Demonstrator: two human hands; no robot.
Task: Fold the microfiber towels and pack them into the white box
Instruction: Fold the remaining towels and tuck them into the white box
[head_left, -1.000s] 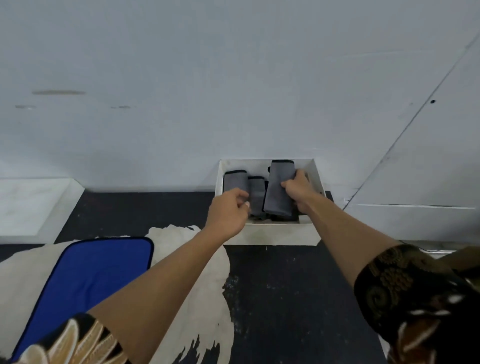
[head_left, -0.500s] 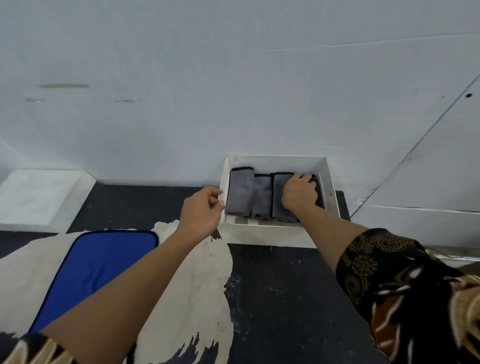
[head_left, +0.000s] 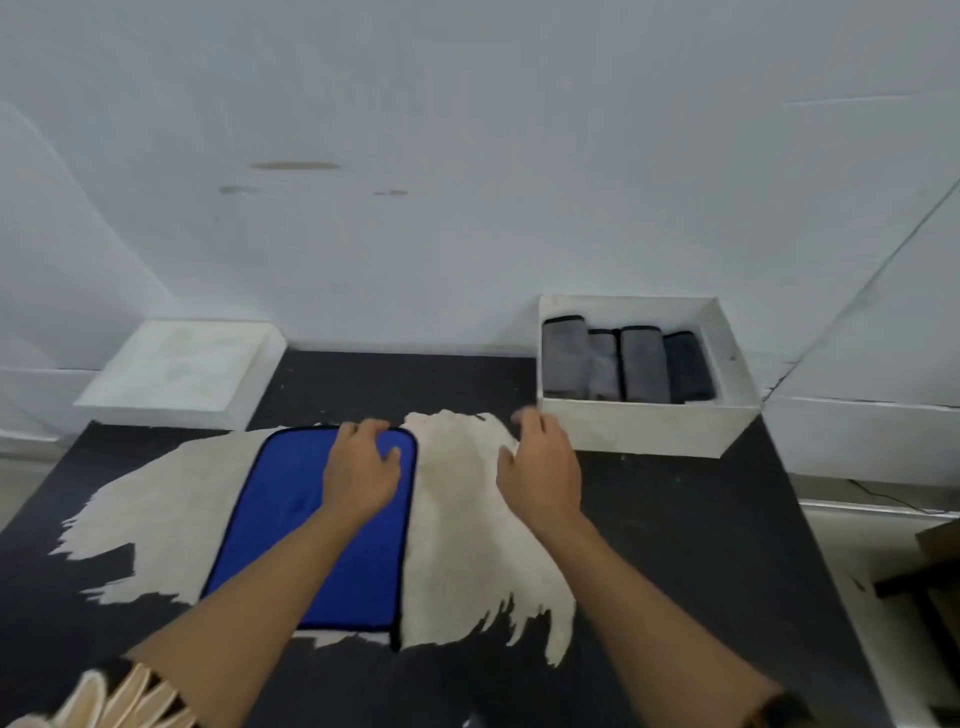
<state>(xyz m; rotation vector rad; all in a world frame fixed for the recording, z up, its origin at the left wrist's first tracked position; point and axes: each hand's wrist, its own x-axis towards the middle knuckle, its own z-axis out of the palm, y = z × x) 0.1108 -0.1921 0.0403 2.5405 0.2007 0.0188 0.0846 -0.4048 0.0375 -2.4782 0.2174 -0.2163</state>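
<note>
I have the left hand (head_left: 361, 470) on the far right corner of the blue towel (head_left: 291, 545). The fingers are bent over the far hem and the thumb is spread toward the right edge, but I cannot tell whether they pinch the cloth or only rest on it. The right hand (head_left: 540, 467) hangs just beside the towel over the cream patch (head_left: 467, 519), with its fingers loosely apart and nothing in them.

The towel lies flat on the dark table (head_left: 701, 545), unfolded, its long axis running from me toward the wall. The left hand is nearer, and the right has only a short reach leftward. The white box (head_left: 644, 431) sits beyond and to the right, with folded towels (head_left: 641, 364) side by side inside.
</note>
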